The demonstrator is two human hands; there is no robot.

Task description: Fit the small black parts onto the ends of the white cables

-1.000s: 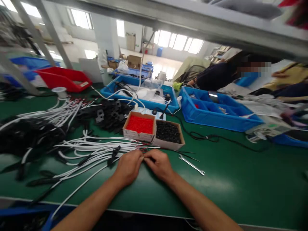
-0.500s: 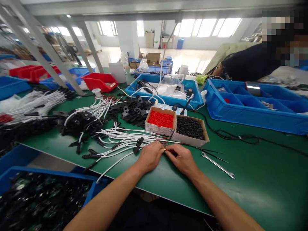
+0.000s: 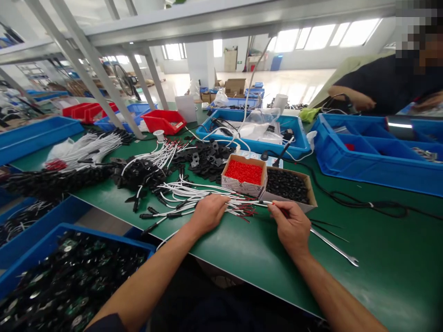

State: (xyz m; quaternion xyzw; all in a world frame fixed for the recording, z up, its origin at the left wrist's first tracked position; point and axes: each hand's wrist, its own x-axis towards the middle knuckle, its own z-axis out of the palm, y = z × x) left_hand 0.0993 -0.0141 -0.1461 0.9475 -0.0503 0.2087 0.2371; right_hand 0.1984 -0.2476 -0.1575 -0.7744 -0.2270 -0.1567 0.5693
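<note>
My right hand (image 3: pixel 291 227) is closed, pinching the tip of a white cable (image 3: pixel 260 202) between thumb and fingers; a speck of red shows at the pinch. To the left, my left hand (image 3: pixel 209 214) has its fingers curled over the pile of white cables (image 3: pixel 188 190), closed on a white cable there; the fingertips are partly hidden. Thin red and dark wire ends (image 3: pixel 247 213) stick out of the pile between my hands. Behind them stand a carton of small red parts (image 3: pixel 244 172) and a carton of small black parts (image 3: pixel 287 184).
A wrench (image 3: pixel 337 249) and black cable ties lie by my right hand. Black brackets (image 3: pixel 207 159) are heaped behind the cables. Blue bins (image 3: pixel 374 170) line the back, and another bin (image 3: pixel 152 249) sits below the table's left edge. A co-worker's arm (image 3: pixel 353 97) is beyond.
My hands, together at a wire end before, are now apart. The left has moved over the cable pile and the right has moved right with a cable tip. The view has shifted left.
</note>
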